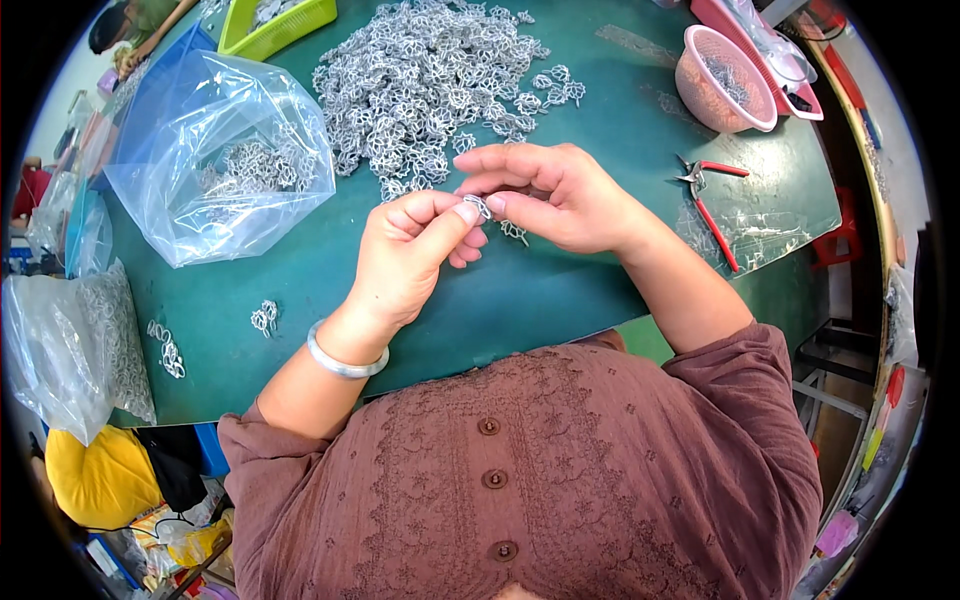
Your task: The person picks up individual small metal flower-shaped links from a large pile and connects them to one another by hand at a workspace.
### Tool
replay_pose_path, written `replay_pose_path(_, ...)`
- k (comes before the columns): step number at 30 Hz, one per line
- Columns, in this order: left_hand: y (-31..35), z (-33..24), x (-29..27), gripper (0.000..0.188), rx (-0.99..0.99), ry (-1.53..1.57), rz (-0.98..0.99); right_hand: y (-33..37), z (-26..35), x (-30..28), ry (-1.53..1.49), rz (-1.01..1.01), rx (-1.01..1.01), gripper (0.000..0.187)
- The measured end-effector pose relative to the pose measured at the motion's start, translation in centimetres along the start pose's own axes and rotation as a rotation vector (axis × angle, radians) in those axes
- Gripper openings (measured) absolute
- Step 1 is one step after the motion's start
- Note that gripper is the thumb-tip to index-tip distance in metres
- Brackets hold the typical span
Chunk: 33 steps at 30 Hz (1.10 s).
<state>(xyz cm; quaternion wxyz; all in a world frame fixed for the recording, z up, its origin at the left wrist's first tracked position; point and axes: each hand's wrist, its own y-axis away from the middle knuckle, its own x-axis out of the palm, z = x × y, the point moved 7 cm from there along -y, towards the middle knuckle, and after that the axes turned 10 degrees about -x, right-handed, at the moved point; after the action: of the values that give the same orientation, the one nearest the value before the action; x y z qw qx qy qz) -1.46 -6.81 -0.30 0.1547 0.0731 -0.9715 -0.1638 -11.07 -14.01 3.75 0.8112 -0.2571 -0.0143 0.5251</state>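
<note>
Between my two hands is a small silver wire piece (477, 206), its full shape partly hidden by fingers. My left hand (405, 245) pinches it between thumb and forefinger. From the other side my right hand (570, 198) meets it with thumb tip and curled fingers, while the forefinger stretches out above. Just beyond the hands rises a big pile of silver flower-shaped wire pieces (420, 80). One loose wire piece (513, 232) lies under my right hand.
A clear plastic bag (220, 150) of wire pieces lies at left, a filled bag (70, 340) nearer. Loose pieces (265, 318) sit by my left forearm. Red-handled pliers (712, 215), a pink basket (725, 85) and a green basket (280, 25) stand around the green table (480, 310).
</note>
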Motion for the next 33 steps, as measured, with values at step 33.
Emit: replay_pose_path(33, -0.5, 0.9, -0.1, 0.012, -0.154, 0.214, 0.048, -0.3, 0.8, 0.2, 0.357, 0.017, -0.138, 0.033)
